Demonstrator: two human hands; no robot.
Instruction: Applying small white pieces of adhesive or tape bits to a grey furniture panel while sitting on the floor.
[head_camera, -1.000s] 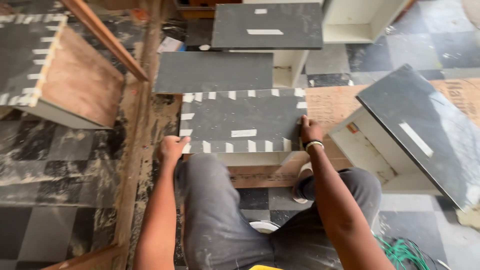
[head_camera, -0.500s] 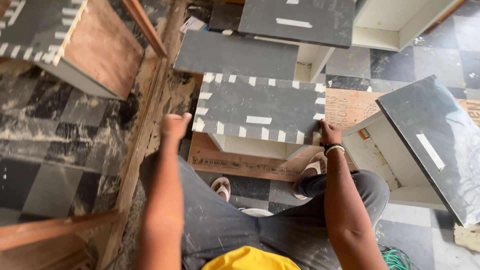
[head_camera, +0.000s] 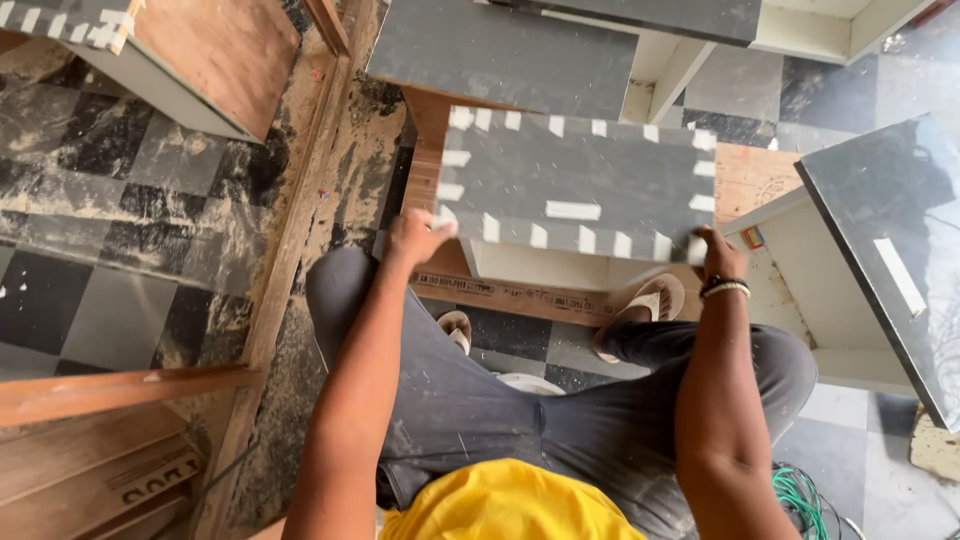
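A grey laminated drawer box (head_camera: 575, 185) with strips of white tape around its edges stands in front of me on a plywood sheet (head_camera: 520, 295). My left hand (head_camera: 415, 238) grips its near left corner. My right hand (head_camera: 718, 255), with a beaded band on the wrist, grips its near right corner. I am squatting, grey trousers and sandalled feet under the box's front edge.
Another grey panel (head_camera: 505, 55) lies just behind the box. A white cabinet with a grey top (head_camera: 890, 250) stands to the right. A taped box with a brown face (head_camera: 190, 60) sits at the upper left. Wooden battens (head_camera: 290, 230) and planks (head_camera: 90, 440) lie left; green wire (head_camera: 800, 495) lower right.
The view has tilted down and closer, so the box now appears nearer to me. Both hands have stayed on its near corners.
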